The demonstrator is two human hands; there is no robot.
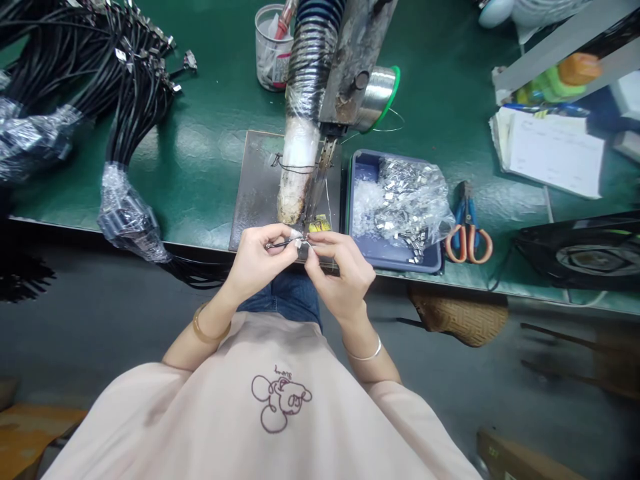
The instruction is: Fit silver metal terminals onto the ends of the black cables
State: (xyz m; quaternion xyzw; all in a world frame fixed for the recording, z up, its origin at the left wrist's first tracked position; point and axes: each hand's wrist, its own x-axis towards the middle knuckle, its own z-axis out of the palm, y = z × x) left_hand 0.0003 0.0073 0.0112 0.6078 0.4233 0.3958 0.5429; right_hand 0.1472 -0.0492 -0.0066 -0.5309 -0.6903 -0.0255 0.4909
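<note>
My left hand point(263, 259) is closed in a pinch on a thin black cable point(278, 245) at the front edge of the green table. Close beside it, my right hand point(340, 267) pinches something small at the cable's end, too small to make out. Both sets of fingertips nearly meet over the edge of a dark plate point(255, 180). Just beyond them stand a soldering fixture point(320, 173) and a wrapped hose point(300, 140). A yellow piece point(320, 223) lies by the fixture's tip.
At the left lie bundles of black cables point(133, 107). A blue tray point(367, 250) of small metal parts sits right of the plate, then orange-handled cutters point(469, 240), papers point(550, 150) and a black fan-like device point(585, 253). Behind are a cup point(273, 57) and a solder spool point(375, 100).
</note>
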